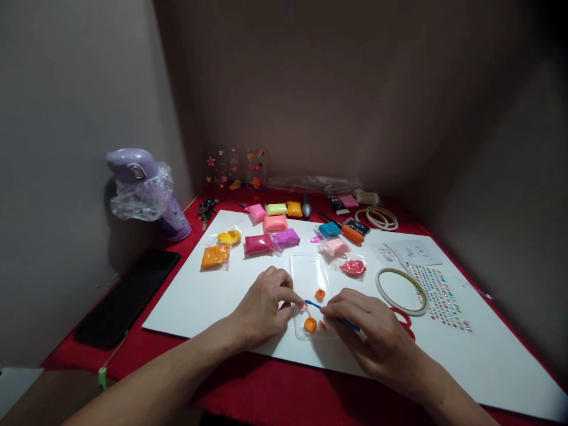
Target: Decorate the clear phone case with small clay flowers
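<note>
A clear phone case lies flat on the white board. My left hand rests at its left side, index finger stretched out and its tip at a small pale pink piece. The other fingers are bent, and I see nothing held in them. In my right hand is a slim blue modelling tool, gripped like a pen, its tip close to the pink piece. Two orange clay flowers sit on the case, with a small orange bit beside the lower one.
Several bagged clay packs lie behind the case. To the right are a tape roll, red-handled scissors and gem stickers. A black phone and a purple device stand out at left; decorated cases lean behind.
</note>
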`<state>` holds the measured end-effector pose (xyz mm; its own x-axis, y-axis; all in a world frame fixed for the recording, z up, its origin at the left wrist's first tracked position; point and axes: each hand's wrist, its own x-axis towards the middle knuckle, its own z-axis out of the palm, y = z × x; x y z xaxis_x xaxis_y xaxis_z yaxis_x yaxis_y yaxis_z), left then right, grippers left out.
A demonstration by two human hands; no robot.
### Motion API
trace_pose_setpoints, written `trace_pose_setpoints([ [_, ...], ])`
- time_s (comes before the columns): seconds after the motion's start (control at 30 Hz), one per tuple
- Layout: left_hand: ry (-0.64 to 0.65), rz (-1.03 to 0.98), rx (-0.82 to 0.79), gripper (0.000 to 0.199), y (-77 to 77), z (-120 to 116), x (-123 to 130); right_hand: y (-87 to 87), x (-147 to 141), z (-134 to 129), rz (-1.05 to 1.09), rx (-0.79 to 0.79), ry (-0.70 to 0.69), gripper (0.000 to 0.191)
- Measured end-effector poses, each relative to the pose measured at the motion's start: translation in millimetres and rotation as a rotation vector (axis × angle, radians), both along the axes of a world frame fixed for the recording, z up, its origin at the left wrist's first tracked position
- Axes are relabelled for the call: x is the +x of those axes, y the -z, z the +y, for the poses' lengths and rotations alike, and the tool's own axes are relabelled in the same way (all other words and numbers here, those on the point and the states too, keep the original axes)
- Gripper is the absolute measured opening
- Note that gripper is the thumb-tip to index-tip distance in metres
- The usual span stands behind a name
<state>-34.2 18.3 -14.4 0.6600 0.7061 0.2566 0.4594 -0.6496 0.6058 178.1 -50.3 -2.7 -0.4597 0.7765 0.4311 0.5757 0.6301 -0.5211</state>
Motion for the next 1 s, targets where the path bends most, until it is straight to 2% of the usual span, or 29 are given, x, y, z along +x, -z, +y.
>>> trace_pose_setpoints([
  [0.13,-0.006,-0.049,-0.018,0.024,0.8,-0.2,-0.6,-2.2,1.4,0.6,0.005,0.043,0.042,0.016],
  [0.3,-0.011,-0.069,-0.036,0.035,1.3,0.5,-1.1,-3.6,1.1,-0.9,0.027,0.012,0.06,0.012],
  [0.63,0.002,0.006,0.029,0.028,1.5,-1.4,-0.9,0.4,0.0,-1.0,0.065,-0.036,0.052,0.009],
  [0.77,0.002,0.014,0.031,0.031,2.1,-0.5,-0.7,0.8,0.1,0.1,0.084,-0.006,0.031,0.01],
  [1.0,0.01,0.0,0.054,0.023,4.2,1.4,-0.5,-0.1,0.4,0.2,0.065,0.021,0.062,0.008],
])
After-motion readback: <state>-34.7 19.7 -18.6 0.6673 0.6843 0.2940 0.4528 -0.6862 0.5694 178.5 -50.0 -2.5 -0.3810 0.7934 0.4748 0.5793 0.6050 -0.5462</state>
